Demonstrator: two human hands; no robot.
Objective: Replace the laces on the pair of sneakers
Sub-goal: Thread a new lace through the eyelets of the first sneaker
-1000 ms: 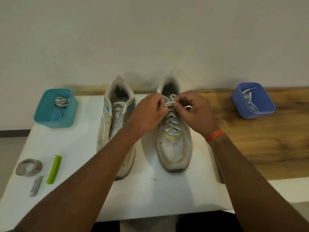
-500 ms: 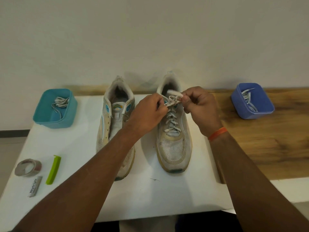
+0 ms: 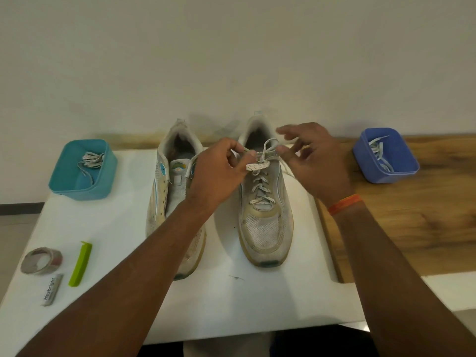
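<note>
- Right-hand worn white mesh sneaker (image 3: pixel 265 202) stands toe toward the viewer on the white table (image 3: pixel 257 305); speckled white flat lace (image 3: pixel 260 186) is threaded up its eyelets, loose ends at the collar.
- Left hand (image 3: pixel 219 173) pinches a lace end above the tongue.
- Right hand (image 3: pixel 314 161) has fingers spread and slightly blurred beside the other end; whether it grips, I cannot tell.
- Judged step: knotting or undoing the top of this lace. Next move calls for both ends held taut.
- Left-hand white sneaker (image 3: pixel 167 191) sits beside, eyelets apparently bare.
- Teal plastic tub (image 3: pixel 82 186) and blue plastic tub (image 3: pixel 383 173) each hold laces.
</note>
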